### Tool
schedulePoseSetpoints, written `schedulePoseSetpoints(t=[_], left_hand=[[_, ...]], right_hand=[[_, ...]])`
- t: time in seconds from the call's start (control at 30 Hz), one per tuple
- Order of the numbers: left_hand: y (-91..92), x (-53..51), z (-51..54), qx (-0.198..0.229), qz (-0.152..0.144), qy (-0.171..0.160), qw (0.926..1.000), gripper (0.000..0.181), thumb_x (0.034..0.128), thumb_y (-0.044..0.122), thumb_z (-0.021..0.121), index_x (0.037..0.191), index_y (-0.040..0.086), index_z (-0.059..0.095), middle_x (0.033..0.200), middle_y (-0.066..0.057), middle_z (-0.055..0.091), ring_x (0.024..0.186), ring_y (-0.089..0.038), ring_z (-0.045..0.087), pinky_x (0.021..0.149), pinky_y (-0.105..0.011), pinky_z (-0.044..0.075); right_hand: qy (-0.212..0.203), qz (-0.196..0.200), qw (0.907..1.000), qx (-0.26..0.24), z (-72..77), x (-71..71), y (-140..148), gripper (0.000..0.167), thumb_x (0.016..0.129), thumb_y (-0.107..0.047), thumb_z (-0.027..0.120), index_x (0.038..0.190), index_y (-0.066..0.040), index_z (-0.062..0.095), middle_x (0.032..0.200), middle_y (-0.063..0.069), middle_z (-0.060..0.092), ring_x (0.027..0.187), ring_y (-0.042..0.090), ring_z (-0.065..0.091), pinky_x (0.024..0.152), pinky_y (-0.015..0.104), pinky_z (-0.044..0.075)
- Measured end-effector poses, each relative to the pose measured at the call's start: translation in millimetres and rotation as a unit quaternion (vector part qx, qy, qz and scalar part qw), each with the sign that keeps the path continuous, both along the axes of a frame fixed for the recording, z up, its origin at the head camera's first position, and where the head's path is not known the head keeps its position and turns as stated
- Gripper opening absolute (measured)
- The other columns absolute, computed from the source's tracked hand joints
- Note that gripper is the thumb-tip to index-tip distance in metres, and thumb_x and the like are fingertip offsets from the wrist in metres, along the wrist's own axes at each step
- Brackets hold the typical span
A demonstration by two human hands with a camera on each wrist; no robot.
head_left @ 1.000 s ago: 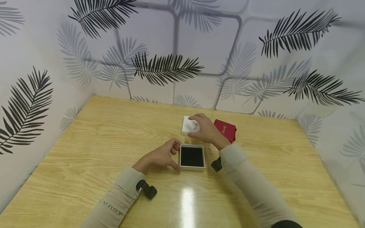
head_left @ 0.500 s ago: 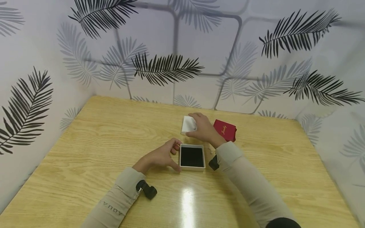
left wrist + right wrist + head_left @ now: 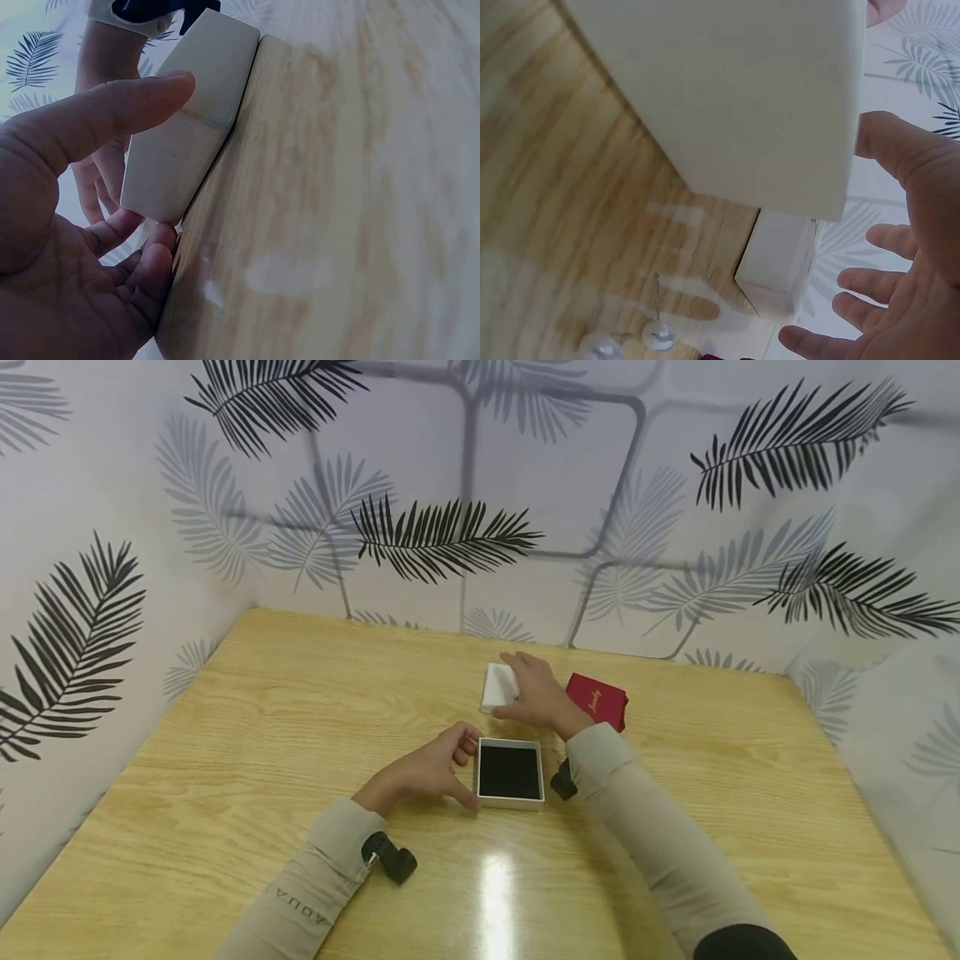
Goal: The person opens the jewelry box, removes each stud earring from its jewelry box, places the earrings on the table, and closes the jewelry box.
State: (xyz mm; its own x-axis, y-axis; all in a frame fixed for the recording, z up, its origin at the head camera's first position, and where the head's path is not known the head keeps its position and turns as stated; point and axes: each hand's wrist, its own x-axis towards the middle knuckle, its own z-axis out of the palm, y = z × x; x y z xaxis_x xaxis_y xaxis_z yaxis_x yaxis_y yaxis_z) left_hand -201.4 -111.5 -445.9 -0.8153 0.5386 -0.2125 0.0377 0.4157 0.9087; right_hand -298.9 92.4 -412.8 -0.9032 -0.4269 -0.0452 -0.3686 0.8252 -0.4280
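Observation:
My left hand (image 3: 431, 767) holds a small white open box (image 3: 512, 804) at its left side, thumb at the near corner and curled fingers at the far one. A black insert (image 3: 510, 772) lies inside the box. Behind it, a flat white lid-like piece (image 3: 496, 687) rests on the table, with my right hand (image 3: 538, 692) spread over its right part. The right fingers look apart from it in the right wrist view, where the white piece (image 3: 776, 259) shows behind the box. Two pearl-headed earrings (image 3: 658, 334) lie on the table there.
A red pouch (image 3: 596, 700) with gold lettering lies just right of my right hand, partly covered by the wrist. The wooden table (image 3: 315, 693) meets a leaf-patterned backdrop (image 3: 420, 585) behind and at the sides.
My right hand has shifted slightly left and away over the flat white piece, covering more of it. The left hand and box keep their place; the head view has shifted a little.

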Motion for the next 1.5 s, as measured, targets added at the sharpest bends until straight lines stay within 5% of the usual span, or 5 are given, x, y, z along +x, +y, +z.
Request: schedulePoseSetpoints(t=[0.23, 1.0, 1.5], left_hand=[[0.7, -0.8, -0.3, 0.003, 0.001, -0.002, 1.0, 0.089, 0.069, 0.008, 0.09, 0.139, 0.009, 0.037, 0.129, -0.01, 0.042, 0.117, -0.024, 0.041, 0.104, -0.041, 0.039], [2.9, -2.5, -1.0, -0.001, -0.004, 0.0, 1.0, 0.089, 0.0682, 0.008, 0.091, 0.139, 0.008, 0.037, 0.129, -0.01, 0.043, 0.115, -0.024, 0.042, 0.1, -0.037, 0.04], [1.5, -0.2, 1.2, 0.003, 0.0, 0.006, 1.0, 0.088, 0.0675, 0.006, 0.091, 0.138, 0.006, 0.037, 0.126, -0.011, 0.043, 0.112, -0.023, 0.042, 0.101, -0.038, 0.039]], right_hand=[[-0.004, 0.003, 1.0, 0.006, -0.5, -5.0, 0.0, 0.086, 0.077, -0.033, 0.083, 0.15, -0.011, 0.042, 0.16, 0.025, 0.03, 0.147, 0.047, 0.028, 0.113, 0.06, 0.038], [-0.016, 0.003, 0.9994, 0.031, -5.7, -12.2, -4.1, 0.095, 0.079, -0.038, 0.08, 0.155, -0.009, 0.031, 0.161, 0.025, 0.028, 0.147, 0.047, 0.028, 0.113, 0.059, 0.039], [-0.012, 0.002, 0.999, 0.044, -5.8, -12.6, -6.9, 0.084, 0.077, -0.034, 0.082, 0.147, -0.007, 0.045, 0.143, 0.02, 0.051, 0.124, 0.039, 0.048, 0.099, 0.051, 0.049]])
